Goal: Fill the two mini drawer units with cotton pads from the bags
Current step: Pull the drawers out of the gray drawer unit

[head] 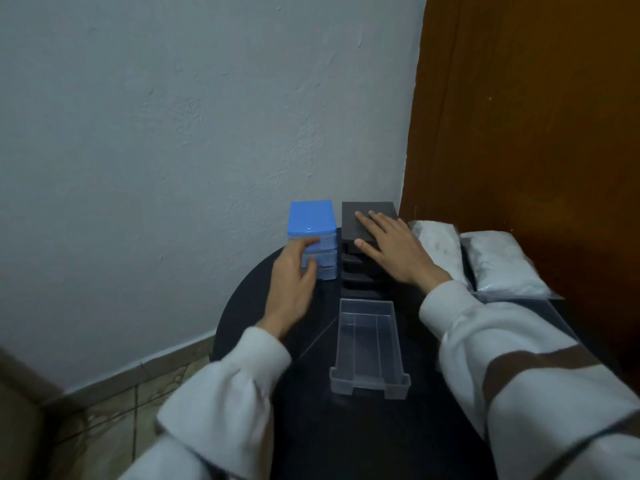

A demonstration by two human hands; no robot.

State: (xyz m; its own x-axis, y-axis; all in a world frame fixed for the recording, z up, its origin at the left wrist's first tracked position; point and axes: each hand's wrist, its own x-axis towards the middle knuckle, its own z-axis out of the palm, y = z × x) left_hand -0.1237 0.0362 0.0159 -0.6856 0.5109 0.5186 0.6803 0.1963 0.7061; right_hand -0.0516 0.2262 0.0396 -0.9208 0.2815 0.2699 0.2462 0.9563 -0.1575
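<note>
A small blue-topped drawer unit (313, 220) with clear drawers stands at the back of the dark round table (311, 427). My left hand (291, 289) reaches to its front, fingers touching the upper drawers. Beside it on the right stands a black drawer unit (356, 268). My right hand (391, 247) rests flat on its top, thumb over the front edge. A clear, empty drawer (369, 344) lies on the table in front of the black unit. Two bags of white cotton pads, one (440, 244) nearer the unit and one (502, 265) further right, lie to the right.
A pale wall runs behind the units and a brown wooden door (526, 116) stands at the right. The bags rest on a dark surface beside the table. Tiled floor (114, 403) shows at the lower left.
</note>
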